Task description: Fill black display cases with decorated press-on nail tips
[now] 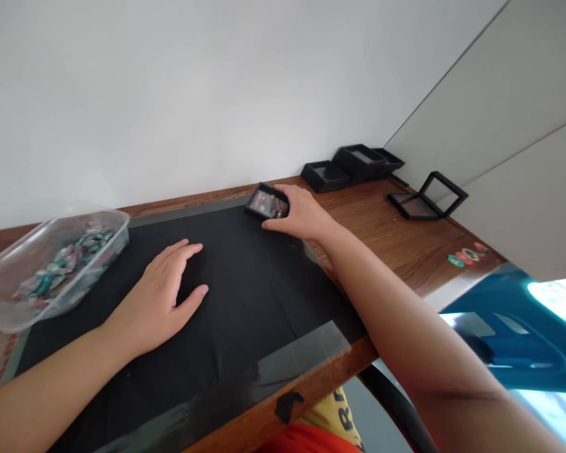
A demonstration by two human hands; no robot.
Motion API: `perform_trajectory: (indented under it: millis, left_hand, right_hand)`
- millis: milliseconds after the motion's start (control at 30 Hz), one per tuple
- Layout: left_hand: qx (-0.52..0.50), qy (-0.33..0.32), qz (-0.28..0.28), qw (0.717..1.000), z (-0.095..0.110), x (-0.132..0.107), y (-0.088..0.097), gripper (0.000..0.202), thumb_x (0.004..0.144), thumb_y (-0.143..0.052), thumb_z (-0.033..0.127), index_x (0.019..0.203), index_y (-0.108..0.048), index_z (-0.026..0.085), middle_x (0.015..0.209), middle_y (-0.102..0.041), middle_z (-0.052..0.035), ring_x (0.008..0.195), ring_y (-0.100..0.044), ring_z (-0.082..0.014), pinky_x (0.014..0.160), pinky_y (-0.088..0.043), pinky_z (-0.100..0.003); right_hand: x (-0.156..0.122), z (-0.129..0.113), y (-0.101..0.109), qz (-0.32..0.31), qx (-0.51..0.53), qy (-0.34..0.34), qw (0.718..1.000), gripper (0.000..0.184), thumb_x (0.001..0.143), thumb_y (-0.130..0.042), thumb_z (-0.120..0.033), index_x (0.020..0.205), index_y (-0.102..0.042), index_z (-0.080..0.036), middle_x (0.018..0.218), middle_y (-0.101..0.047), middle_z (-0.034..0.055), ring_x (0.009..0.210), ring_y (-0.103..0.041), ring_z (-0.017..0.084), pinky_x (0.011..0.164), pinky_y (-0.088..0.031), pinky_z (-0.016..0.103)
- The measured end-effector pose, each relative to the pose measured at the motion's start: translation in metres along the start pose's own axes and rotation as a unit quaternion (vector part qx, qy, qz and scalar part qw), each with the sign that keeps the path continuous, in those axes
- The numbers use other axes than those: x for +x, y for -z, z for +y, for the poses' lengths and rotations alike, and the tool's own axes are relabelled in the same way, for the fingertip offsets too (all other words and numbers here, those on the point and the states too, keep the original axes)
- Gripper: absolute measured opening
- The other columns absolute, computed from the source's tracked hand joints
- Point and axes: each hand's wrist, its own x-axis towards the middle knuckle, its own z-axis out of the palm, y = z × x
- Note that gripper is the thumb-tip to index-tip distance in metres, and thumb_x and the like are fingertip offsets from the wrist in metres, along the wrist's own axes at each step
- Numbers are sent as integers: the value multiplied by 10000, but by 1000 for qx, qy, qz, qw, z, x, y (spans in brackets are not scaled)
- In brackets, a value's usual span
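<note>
My right hand grips a small black-framed display case at the back edge of the black mat. Some small pale and pink bits show behind the case's clear face, too blurred to name. Over the mat's left half, my left hand has its fingers and thumb apart with nothing between them. To its left stands a clear plastic tub holding many small green, pink and white pieces, whose kind I cannot make out.
Several black frame boxes are grouped by the wall at the back right. Nearer the right edge, a hinged black frame stands open. Round stickers mark the wooden table. A blue plastic object is beyond its right edge.
</note>
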Motion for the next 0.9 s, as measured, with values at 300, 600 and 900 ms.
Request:
perform_trajectory:
  millis: [300, 600, 900]
  left_hand:
    - [1, 14, 7, 1000, -2, -2, -1, 644, 1076, -468, 621, 1567, -532, 208, 1657, -588, -212, 1594, -541, -413, 1261, -529, -702]
    - [-3, 4, 19, 1000, -4, -4, -4, 635, 1082, -473, 632, 1574, -503, 231, 1646, -590, -211, 1573, -557, -431, 1248, -533, -724]
    - [-5, 5, 39, 999, -5, -5, -7, 758, 1073, -527, 642, 1678, -316, 236, 1699, -531, -196, 1569, -559, -402, 1287, -509, -697]
  right_hand:
    - [-13, -14, 5, -5, -18, 65, 998, 1045, 695, -881, -375, 1649, -520, -146, 1633, -593, 190, 1522, -508, 448, 1347, -354, 597]
    - [-15, -12, 9, -13, 9, 133, 991, 1050, 729, -879, -462, 1665, -492, -184, 1673, -567, 161, 1568, -483, 401, 1375, -322, 550]
    - [-23, -33, -4, -86, 43, 201, 975, 1101, 741, -912, -481, 1705, -450, -219, 1764, -512, 139, 1623, -483, 349, 1387, -321, 532]
